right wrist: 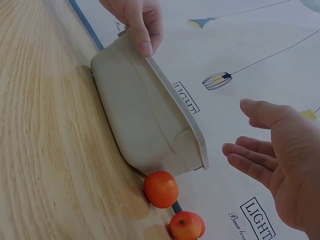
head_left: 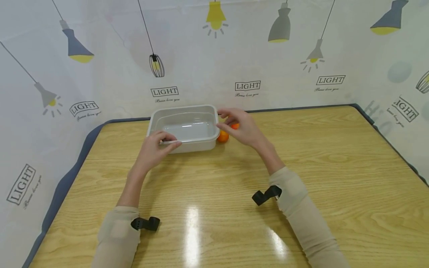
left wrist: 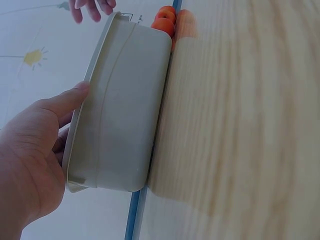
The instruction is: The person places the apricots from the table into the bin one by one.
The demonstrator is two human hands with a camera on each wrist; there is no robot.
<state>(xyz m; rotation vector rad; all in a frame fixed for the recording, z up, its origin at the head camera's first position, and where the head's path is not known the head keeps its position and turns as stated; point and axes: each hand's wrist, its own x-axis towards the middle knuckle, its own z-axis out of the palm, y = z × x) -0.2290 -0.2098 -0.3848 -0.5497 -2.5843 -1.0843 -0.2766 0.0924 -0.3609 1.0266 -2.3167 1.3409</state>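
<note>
A light grey plastic bin (head_left: 197, 146) with a rounded rim stands at the back of the table. My left hand (head_left: 151, 152) pinches its near rim, thumb on the outer wall and fingers curled over the inside. Beyond the bin's right end hovers my right hand (head_left: 247, 128), fingers loosely bent and nothing between them; in the right wrist view a gap separates this hand (right wrist: 285, 155) from the rim. Beneath it, an orange-red round fruit (right wrist: 161, 189) lies close against the bin's end. Another red-and-yellow fruit (right wrist: 184, 226) sits just past it, partly covering a further red one.
The wooden table (head_left: 214, 193) has a dark blue edge along the back. Right behind the bin rises a white wall covering (head_left: 201, 74) printed with lamps. Each sleeve carries a small black wrist camera (head_left: 145, 223).
</note>
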